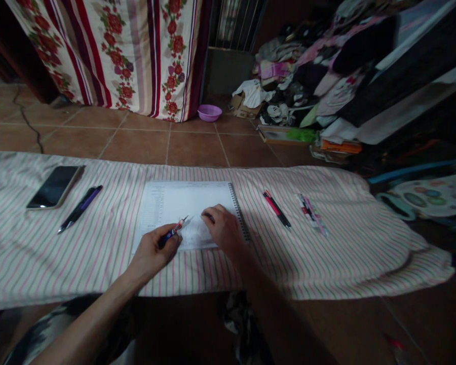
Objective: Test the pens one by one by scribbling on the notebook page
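Note:
A spiral notebook (182,203) lies open on a pink-striped cloth (327,253) spread over the floor. My left hand (154,251) rests at the notebook's near edge, closed round a red and blue pen (174,231) whose tip points at the page. My right hand (223,229) lies on the page's lower right part, fingers curled, with a small dark object (209,218) at its fingertips that I cannot make out.
A phone (55,186) and a dark purple pen (80,208) lie on the cloth at the left. A red-black pen (276,209) and a patterned pen (312,214) lie at the right. A floral curtain (137,56), a purple bowl (209,112) and a heap of clothes (319,66) stand beyond.

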{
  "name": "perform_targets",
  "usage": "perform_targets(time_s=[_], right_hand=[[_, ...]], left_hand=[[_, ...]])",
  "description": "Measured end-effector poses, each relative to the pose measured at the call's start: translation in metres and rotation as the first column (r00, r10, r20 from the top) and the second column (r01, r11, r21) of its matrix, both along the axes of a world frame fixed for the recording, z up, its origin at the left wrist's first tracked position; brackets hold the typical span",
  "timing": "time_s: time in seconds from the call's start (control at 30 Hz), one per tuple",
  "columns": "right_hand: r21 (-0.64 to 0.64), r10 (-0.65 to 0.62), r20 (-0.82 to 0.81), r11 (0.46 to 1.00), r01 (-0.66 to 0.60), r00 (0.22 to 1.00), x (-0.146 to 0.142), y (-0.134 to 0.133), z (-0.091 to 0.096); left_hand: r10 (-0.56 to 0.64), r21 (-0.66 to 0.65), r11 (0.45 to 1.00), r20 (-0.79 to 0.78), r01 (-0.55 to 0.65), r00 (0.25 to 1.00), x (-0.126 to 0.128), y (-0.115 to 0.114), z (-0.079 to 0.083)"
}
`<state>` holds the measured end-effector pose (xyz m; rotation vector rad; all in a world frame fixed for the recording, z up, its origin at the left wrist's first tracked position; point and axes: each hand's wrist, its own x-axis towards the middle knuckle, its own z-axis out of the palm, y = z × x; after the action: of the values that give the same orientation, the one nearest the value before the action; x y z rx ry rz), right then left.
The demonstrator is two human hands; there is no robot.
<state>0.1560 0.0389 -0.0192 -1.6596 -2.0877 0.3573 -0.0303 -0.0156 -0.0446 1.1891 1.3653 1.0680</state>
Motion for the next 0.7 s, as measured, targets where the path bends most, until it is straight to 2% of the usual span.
perform_targets(time_s=[0.2,0.4,0.5,0.7], right_hand=[[0.003,-0.004,-0.176,1.0,0.004,0.984,-0.001,0.0,0.004],[-0.089,-0.039,-0.461,0.996,-0.002,0.886,-0.003,-0.001,0.011],[-0.17,-0.073,-0.616,0.985,-0.042,0.785,-0.002,0.001,0.012],[-0.334,-0.223,-0.843,0.93,-0.152,0.49,0.001,0.002,0.011]], left_hand=[[-0.052,-0.037,0.998,0.0,0.052,0.999,0.001,0.0,0.007],[-0.105,-0.038,0.994,-0.013,0.104,0.994,0.005,0.002,0.013],[-0.127,-0.004,0.992,-0.085,0.127,0.988,0.006,0.002,0.016],[-0.116,0.07,0.989,-0.185,0.131,0.976,0.007,0.003,0.021]])
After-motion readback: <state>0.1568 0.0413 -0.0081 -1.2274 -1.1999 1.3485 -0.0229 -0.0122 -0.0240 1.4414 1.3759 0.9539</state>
